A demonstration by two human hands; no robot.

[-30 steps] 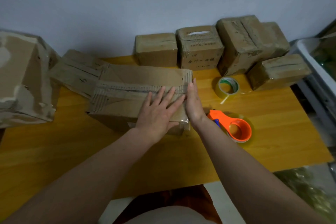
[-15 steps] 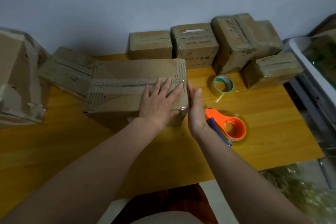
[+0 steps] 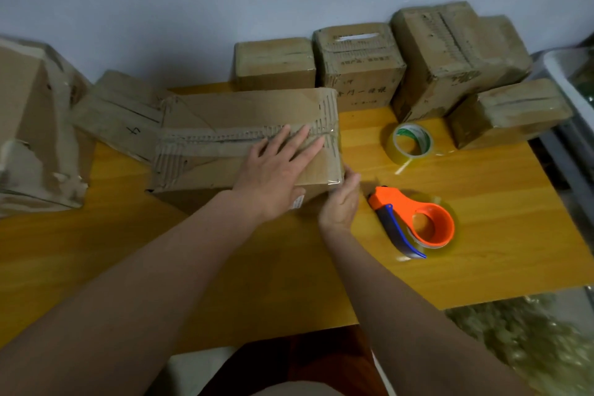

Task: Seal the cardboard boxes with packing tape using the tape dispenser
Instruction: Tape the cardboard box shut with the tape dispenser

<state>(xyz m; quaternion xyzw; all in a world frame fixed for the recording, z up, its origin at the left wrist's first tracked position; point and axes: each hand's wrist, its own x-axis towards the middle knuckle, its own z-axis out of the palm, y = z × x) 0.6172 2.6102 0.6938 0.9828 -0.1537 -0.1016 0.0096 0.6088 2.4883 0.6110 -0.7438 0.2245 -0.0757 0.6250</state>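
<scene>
A pale wall backs the yellow wooden table [image 3: 482, 235] on which we work. The cardboard box [image 3: 244, 125] we are sealing lies directly under our left hand [image 3: 273, 177], its long axis running side to side, with the taped seam [image 3: 225, 138] along that axis. We lay the left hand flat on top, fingers spread across the seam, probably to press the tape down and steady the box. Our right hand [image 3: 340, 206] cups the box's near right corner, fingers against the end face where the tape folds over; how tightly they curl we cannot tell. More boxes [image 3: 356, 64] stand beyond the fingertips, against the wall. Just right of the right hand, untouched, lies the orange tape dispenser [image 3: 418, 222], its blade end pointing toward that hand. A spare tape roll [image 3: 411, 141] sits farther off.
</scene>
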